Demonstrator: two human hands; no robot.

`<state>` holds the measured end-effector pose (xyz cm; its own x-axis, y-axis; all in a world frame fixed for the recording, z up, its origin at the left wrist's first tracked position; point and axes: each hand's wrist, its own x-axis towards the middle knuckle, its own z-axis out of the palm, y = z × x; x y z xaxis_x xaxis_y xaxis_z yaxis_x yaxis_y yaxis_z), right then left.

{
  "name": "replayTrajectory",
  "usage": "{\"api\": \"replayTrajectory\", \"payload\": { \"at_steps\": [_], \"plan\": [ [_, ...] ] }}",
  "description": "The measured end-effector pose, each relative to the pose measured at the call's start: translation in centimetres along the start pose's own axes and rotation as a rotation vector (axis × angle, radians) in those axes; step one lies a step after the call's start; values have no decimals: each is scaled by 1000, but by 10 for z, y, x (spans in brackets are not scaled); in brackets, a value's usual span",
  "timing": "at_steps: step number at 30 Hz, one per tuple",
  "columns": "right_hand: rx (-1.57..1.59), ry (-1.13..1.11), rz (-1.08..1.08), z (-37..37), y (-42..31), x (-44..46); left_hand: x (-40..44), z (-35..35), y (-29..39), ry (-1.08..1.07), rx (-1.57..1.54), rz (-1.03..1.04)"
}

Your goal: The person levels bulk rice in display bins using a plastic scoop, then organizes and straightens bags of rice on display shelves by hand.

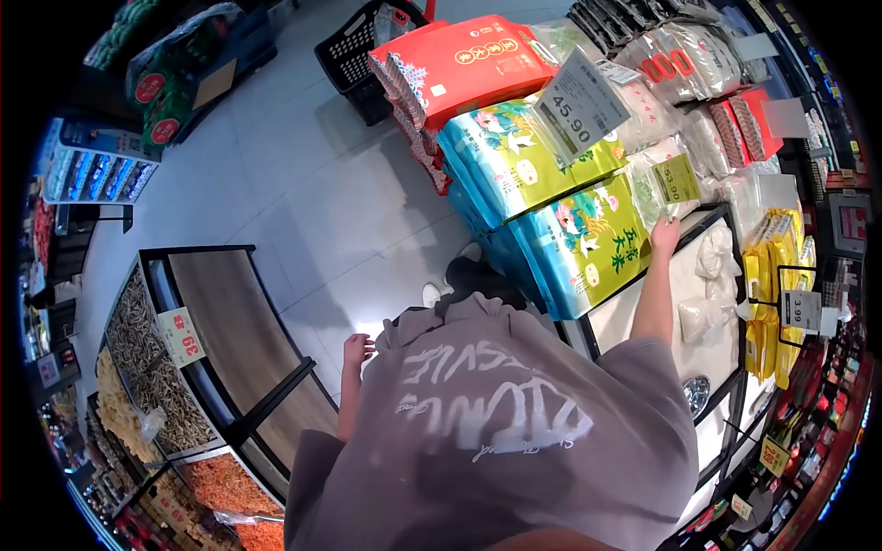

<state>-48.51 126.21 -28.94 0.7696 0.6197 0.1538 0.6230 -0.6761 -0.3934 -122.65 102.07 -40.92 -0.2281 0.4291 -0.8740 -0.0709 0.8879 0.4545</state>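
My right hand (664, 234) reaches forward to the edge of a clear plastic rice bag (649, 188), just below a yellow-green price card (675, 179). Its fingertips are bent together there; what they pinch, if anything, is too small to make out. Close to its left lie green and blue printed rice bags (593, 243), stacked in layers. My left hand (358, 349) hangs low beside my grey shirt (496, 395), fingers loosely bent and slightly apart, holding nothing. Nearest to it is a dark-framed display stand with a brown panel (241, 298).
Red rice packs (469, 69) are piled beyond the green ones, beside a black basket (354, 55). A white bin (657, 317) with bagged goods borders my right arm. Yellow packets (772, 285) hang farther right. Dried fish (152, 358) fills a bin on the left. Tiled floor (303, 174) lies between.
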Motion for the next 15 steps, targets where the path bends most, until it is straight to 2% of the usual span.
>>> {"api": "replayTrajectory", "payload": {
  "at_steps": [1,2,3,7,9,11,13,15],
  "plan": [
    [-58,139,-30,24,1,-8,-1,-4,-10,-24,141,117],
    [-164,-148,103,26,-21,-16,-4,-7,-14,-19,240,171],
    [-264,-438,253,16,-48,-30,-10,-5,-14,5,292,139],
    [-170,-452,248,28,-30,-22,-14,-6,23,-18,496,62],
    [-151,-584,155,37,-10,-3,-6,0,58,-46,558,44],
    [-199,-848,-225,65,20,30,-3,4,85,-43,584,41],
    [-132,-965,132,62,3,43,1,9,106,-40,607,52],
    [-109,-906,150,74,-6,41,5,17,126,-41,613,68]
  ]
}}
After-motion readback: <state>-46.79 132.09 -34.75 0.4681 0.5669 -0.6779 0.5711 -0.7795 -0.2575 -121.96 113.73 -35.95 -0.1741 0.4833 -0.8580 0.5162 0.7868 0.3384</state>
